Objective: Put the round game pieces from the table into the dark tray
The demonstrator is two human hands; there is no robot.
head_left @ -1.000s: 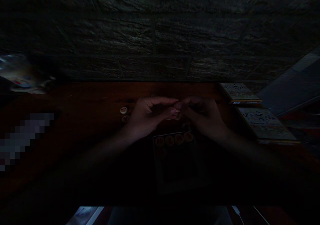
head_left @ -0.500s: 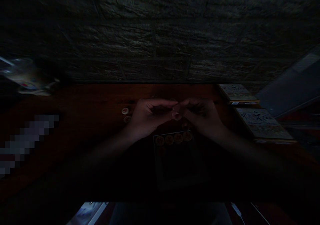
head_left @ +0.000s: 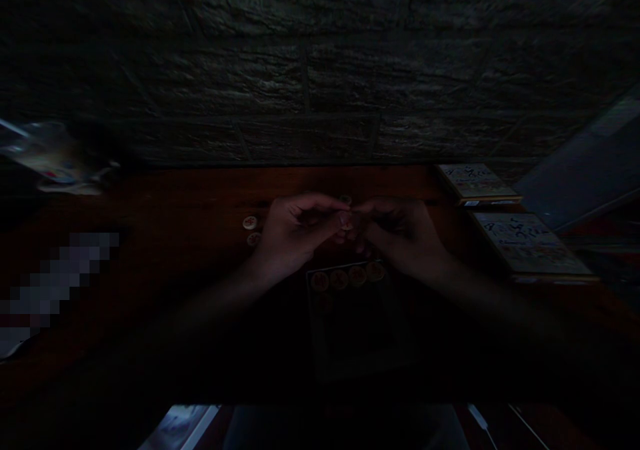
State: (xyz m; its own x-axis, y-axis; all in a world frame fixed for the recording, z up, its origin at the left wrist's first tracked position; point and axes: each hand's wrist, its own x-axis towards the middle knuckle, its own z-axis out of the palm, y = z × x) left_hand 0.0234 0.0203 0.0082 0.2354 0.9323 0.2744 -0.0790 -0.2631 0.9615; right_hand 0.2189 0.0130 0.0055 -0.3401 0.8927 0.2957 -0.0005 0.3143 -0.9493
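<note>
- Head view: the tray held the same discs as before, none added.
- Beyond it, left hand and right hand still nearly met, grips narrow; contents I couldn't tell.
- Loose discs lay beside the left hand.

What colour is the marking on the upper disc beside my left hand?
Dark red on a pale disc, though it's dim; head view.

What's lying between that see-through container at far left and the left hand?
In the head view, two small round pieces lie on the wooden tabletop there, nearer the left hand than the container.
</note>
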